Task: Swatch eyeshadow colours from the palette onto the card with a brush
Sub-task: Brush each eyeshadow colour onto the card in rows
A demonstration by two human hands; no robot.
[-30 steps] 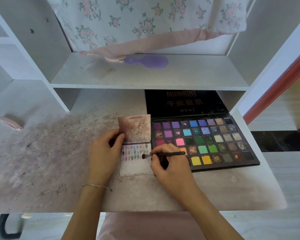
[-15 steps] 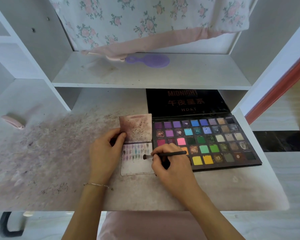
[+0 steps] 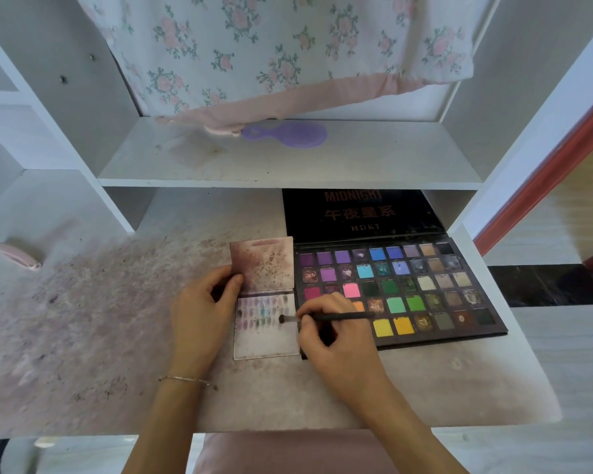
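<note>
I think I am in the middle of painting a colour patch onto the card. The next move, I guess, calls for a short, soft stroke in a bare spot, then a trip back to the palette for a new colour.

Far on the left, a small pink thing (image 3: 16, 255) lies on the bench (image 3: 83, 336), which is dusty with powder. My left hand (image 3: 202, 313) lies flat-ish on the bench. Its thumb and fingers curl round the left edge of the card (image 3: 266, 340) and pinch it there. A thin bracelet (image 3: 185, 379) sits on that wrist.

The card lies just left of the palette, touching it or nearly so. Rows of small colour patches fill its middle part. The near part is bare.

My right hand (image 3: 336, 340) comes in from the near right. Its grip is closed round the brush (image 3: 336, 316), pinching it like a pencil. The brush lies almost flat, and its dark tip touches the right side of the card.

The palette (image 3: 401, 292) lies open on the right, its black lid leaning back. On the shelf (image 3: 288, 165) above lies a purple hairbrush (image 3: 288, 134).
</note>
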